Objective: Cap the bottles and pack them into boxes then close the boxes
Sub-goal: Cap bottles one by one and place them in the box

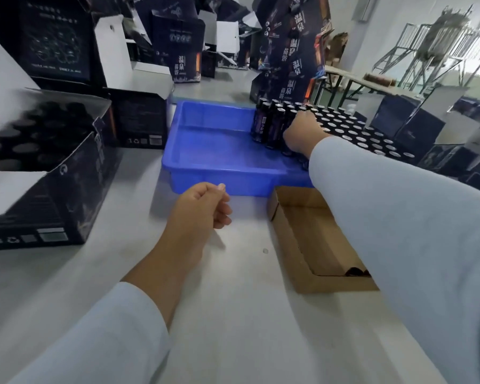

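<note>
Several small dark bottles [263,123] stand upright in the right part of a blue plastic tray [205,159]. My right hand [302,134] reaches into that group and its fingers curl round one of the bottles; the fingertips are hidden among them. My left hand [203,209] hovers over the table in front of the tray, fingers loosely curled, holding nothing. At the left an open dark box [47,173] holds capped bottles in rows. A shallow cardboard tray [305,242] lies at the right with a few dark caps in its near corner.
Many dark printed boxes [178,48], open and stacked, crowd the back of the table. A second batch of open-topped bottles [358,131] stands right of the blue tray. Metal frames stand at the far right.
</note>
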